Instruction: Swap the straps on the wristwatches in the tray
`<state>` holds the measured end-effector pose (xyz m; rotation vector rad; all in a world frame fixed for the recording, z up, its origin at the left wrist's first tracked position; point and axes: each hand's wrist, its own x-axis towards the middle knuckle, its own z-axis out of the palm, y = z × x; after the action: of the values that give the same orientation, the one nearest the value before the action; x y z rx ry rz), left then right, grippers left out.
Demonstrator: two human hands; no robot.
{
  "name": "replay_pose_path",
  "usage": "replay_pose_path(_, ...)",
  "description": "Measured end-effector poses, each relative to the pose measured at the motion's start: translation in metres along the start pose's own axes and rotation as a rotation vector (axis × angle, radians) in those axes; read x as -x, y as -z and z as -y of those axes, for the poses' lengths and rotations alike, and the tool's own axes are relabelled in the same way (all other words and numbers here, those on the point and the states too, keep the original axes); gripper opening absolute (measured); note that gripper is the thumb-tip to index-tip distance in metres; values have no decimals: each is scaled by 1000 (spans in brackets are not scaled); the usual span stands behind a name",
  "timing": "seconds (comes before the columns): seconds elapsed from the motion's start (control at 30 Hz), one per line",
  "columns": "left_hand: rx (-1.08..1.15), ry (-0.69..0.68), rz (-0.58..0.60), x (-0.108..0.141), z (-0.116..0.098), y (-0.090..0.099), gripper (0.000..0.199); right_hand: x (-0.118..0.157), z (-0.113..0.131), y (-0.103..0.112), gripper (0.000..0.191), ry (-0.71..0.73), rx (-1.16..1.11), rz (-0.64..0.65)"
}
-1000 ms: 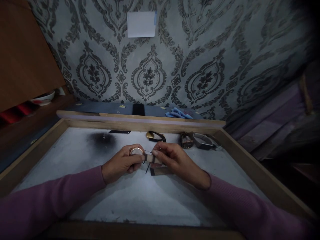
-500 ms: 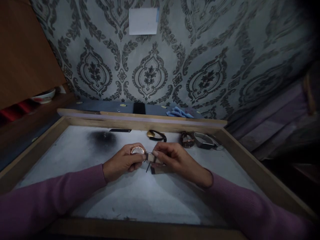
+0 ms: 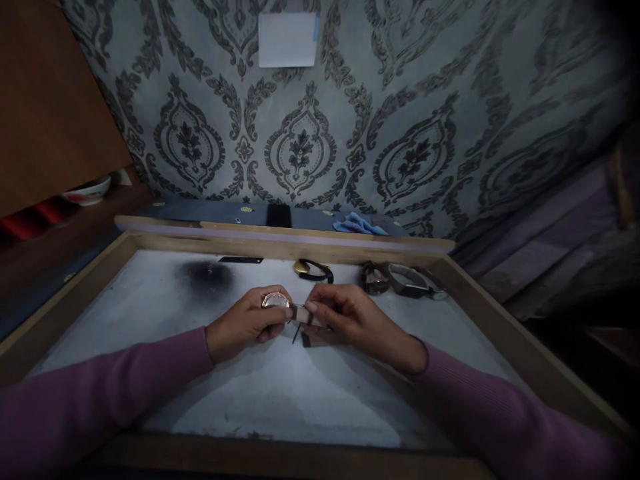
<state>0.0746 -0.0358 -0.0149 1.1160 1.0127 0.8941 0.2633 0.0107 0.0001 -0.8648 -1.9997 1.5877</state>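
Over the middle of a white-bottomed wooden tray, my left hand grips a round watch case with a gold-coloured rim. My right hand pinches a light strap with dark parts, just right of the case. The two hands nearly touch. A thin dark piece points down between them. Under the right fingers lies another light strip with a dark end; what it belongs to is unclear.
Along the tray's back lie a black flat strip, a gold watch with black strap, a brown watch and a grey watch. Beyond the rim are a black flat object and a blue cloth.
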Motion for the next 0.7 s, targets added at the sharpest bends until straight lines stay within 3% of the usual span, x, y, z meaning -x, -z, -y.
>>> replay_pose_path(0.23, -15, 16, -7, 0, -1, 0, 19, 0, -1, -1, 36, -26, -28, -1)
replay_pose_path(0.47, -38, 25, -16, 1, -1, -1, 17, 1, 2, -2, 38, -155, -82, 11)
replay_pose_path(0.7, -46, 32, -16, 1, -2, -1, 18, 0, 3, 1, 38, -95, 43, 83)
